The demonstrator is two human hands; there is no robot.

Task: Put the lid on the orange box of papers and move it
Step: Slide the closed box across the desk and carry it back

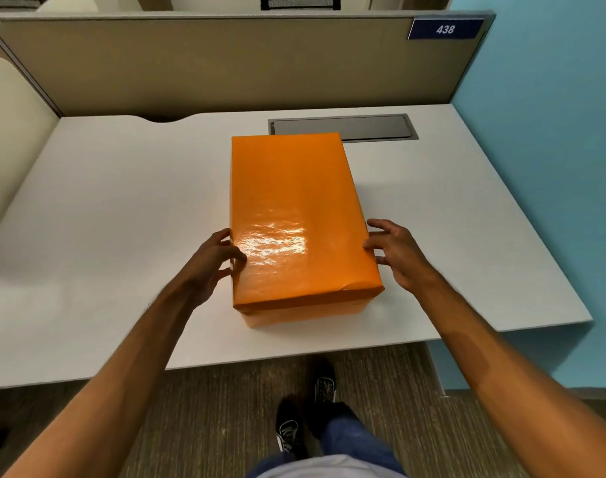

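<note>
An orange box [305, 313] stands in the middle of the white desk [115, 208], with its glossy orange lid [294, 208] sitting over it and hiding the papers. My left hand [213, 262] rests against the lid's left side, thumb on the top edge, fingers curled along the side. At the lid's right edge my right hand [396, 253] touches it with spread fingertips. Neither hand has a firm grip that I can see.
A grey cable hatch [373, 127] is set into the desk just behind the box. A beige partition [225, 70] closes the back, a blue wall [553, 132] the right. The desk's front edge is near my legs and shoes.
</note>
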